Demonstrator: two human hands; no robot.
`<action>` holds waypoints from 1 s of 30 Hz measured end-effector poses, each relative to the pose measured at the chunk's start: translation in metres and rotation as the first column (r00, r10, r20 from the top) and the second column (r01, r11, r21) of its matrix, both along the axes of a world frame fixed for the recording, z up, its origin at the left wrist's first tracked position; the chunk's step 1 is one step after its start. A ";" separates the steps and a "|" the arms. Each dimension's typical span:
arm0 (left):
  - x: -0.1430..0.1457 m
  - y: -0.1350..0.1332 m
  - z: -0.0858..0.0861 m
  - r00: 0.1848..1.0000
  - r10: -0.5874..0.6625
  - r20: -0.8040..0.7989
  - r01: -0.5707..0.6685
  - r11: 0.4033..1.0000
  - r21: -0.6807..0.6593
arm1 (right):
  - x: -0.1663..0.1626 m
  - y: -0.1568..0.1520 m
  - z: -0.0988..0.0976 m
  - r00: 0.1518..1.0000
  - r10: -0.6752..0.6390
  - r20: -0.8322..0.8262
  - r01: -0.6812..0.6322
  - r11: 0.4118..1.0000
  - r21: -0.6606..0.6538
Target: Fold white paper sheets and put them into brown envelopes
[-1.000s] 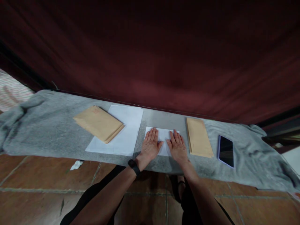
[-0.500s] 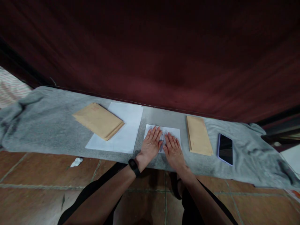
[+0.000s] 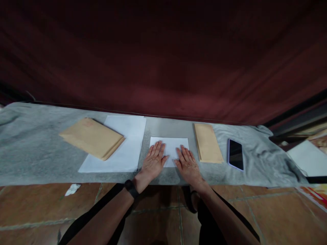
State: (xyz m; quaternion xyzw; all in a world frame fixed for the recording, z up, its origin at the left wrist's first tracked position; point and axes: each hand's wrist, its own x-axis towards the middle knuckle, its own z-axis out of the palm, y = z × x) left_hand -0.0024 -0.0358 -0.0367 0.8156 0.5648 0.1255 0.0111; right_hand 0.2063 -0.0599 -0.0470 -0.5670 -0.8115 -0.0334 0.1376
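A white sheet of paper (image 3: 169, 153), folded or cut to a small rectangle, lies flat in front of me on grey cloth. On its left part rests my left hand (image 3: 154, 160), palm down with fingers stretched out. My right hand (image 3: 187, 165) lies flat on its right part, fingers apart. Between the two hands a strip of the paper shows. Left of it are larger white sheets (image 3: 130, 144), with a pile of brown envelopes (image 3: 93, 137) lying askew across them. More brown envelopes (image 3: 208, 143) are stacked just right of my right hand.
A phone (image 3: 235, 154) in a purple case lies screen up on the grey cloth (image 3: 38, 146), toward the right. Dark red fabric (image 3: 163, 68) hangs along the far edge. On the tiled floor (image 3: 114, 221) is a crumpled white scrap (image 3: 73, 189).
My hands have slid apart on the small paper, left hand to the left and right hand to the right, so more of its middle shows. The camera view has shifted slightly.
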 end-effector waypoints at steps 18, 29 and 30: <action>-0.013 -0.030 0.010 0.999 0.036 0.006 -0.036 0.991 0.128 | 0.008 -0.017 0.009 0.996 -0.064 -0.062 0.063 0.998 -0.020; 0.006 -0.073 0.003 0.980 -0.191 -0.061 0.196 0.978 0.077 | -0.011 -0.055 0.015 0.988 0.137 -0.071 -0.140 0.989 -0.047; 0.003 -0.073 0.004 0.981 -0.182 -0.064 0.187 0.978 0.087 | -0.008 -0.055 0.015 0.989 0.129 -0.068 -0.132 0.990 -0.046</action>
